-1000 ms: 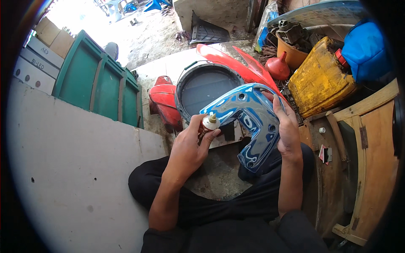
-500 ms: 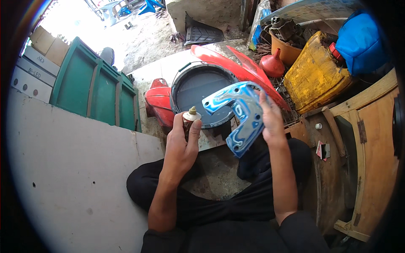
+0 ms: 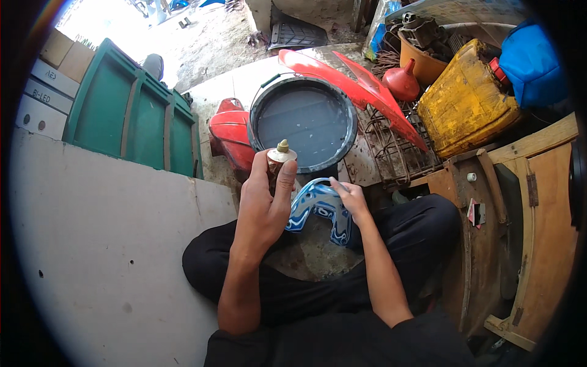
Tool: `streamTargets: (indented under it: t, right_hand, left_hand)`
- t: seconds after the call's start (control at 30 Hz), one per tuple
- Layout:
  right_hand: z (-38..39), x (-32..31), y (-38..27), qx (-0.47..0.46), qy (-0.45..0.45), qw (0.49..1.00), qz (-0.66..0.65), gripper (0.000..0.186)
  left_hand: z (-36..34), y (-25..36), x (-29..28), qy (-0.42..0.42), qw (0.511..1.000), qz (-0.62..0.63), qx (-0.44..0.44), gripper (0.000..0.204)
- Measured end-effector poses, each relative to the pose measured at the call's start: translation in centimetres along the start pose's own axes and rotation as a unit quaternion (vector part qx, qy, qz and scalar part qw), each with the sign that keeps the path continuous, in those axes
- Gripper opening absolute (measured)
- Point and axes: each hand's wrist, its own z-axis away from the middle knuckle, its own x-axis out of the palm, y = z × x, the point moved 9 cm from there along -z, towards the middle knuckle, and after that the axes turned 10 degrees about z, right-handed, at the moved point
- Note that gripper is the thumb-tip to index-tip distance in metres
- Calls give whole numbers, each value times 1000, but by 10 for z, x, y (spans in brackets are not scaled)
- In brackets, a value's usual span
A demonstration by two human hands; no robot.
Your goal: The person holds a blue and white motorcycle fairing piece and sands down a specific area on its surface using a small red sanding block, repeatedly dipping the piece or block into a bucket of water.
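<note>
Your left hand [image 3: 260, 194] is gripping a nozzle-topped container [image 3: 282, 156] near the bucket [image 3: 352, 136], while your right hand [image 3: 353, 199] is pinching the blue-and-grey panel [image 3: 325, 197] by its edge between your knees [image 3: 205, 263]; a slack pinch or bumped knee could be sending it onto the floor [image 3: 319, 260].

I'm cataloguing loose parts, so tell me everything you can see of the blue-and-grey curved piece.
The curved piece is arch-shaped, with two arms pointing toward the person. Its glossy surface, swirled in blue, white and grey, looks like coated plastic. The person's right hand grips its upper right edge, holding it low between the bent legs, on the near side of the black bucket. Whether it touches the ground is unclear.
</note>
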Motion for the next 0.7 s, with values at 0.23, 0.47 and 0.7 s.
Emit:
streamTargets:
  t: [0.23,0.47,0.7]
  right_hand:
    - [-87,52,47,-70,-32,984,163,56]
    - [-140,67,90,-84,-40,953,287,48]
    - [-144,85,78,-247,-17,940,234,36]
  left_hand:
    - [6,7,3,-25,999,11,28,27]
    - [5,6,6,-33,999,7,-5,26]
    - [0,-2,8,-38,999,-8,31,25]
